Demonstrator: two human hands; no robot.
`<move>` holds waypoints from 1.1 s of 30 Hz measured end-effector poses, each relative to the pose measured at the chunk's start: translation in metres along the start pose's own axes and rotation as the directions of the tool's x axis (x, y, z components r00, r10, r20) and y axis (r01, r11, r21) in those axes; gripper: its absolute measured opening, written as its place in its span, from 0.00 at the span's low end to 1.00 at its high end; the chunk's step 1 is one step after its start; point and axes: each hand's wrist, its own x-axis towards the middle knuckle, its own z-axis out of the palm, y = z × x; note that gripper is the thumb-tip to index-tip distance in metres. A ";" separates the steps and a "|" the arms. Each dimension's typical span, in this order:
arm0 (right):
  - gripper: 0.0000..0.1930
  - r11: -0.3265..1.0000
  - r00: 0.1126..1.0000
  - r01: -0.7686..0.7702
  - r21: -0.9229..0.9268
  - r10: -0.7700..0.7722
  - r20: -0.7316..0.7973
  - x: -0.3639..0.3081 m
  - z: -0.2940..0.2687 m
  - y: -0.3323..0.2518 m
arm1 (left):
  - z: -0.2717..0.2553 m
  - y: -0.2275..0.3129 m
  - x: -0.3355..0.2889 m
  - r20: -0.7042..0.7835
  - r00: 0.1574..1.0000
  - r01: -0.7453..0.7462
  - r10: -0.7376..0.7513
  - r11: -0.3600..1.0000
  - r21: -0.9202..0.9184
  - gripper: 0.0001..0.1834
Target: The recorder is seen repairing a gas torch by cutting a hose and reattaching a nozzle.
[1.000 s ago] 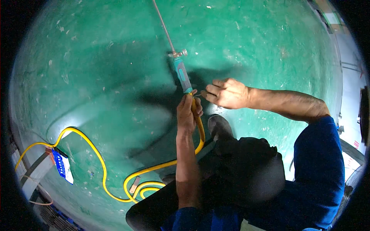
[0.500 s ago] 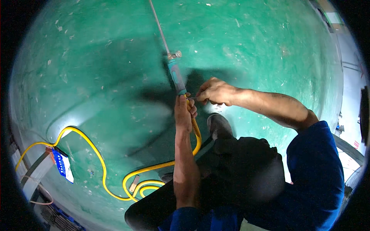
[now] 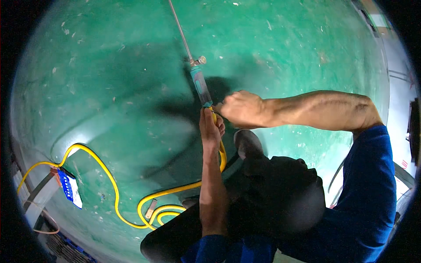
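A green painted floor (image 3: 109,65), scuffed and flecked with pale marks, carries everything here. A yellow hose (image 3: 115,188) lies on it, running from the left edge in a long arc and then gathering into loose coils near the lower middle, with a small flat metal piece (image 3: 151,208) just beside the coils. At the left, close to the hose's arc, a blue and white box (image 3: 70,188) rests on the floor, and a grey shoe (image 3: 248,143) stands on it near the middle.
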 end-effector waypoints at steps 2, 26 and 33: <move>0.08 0.968 0.992 -0.118 0.219 0.123 -0.010 0.003 0.005 0.007 | 0.003 -0.002 -0.003 -0.012 0.999 -0.041 0.041 0.998 0.040 0.21; 0.12 0.939 0.954 0.190 -0.287 -0.246 -0.172 -0.032 -0.002 0.013 | 0.015 0.012 -0.010 0.032 0.999 -0.015 0.012 0.994 0.111 0.24; 0.08 0.968 1.000 -0.014 0.252 0.015 0.000 -0.012 -0.010 0.013 | 0.019 0.005 -0.010 -0.095 0.992 -0.066 0.083 0.984 0.163 0.22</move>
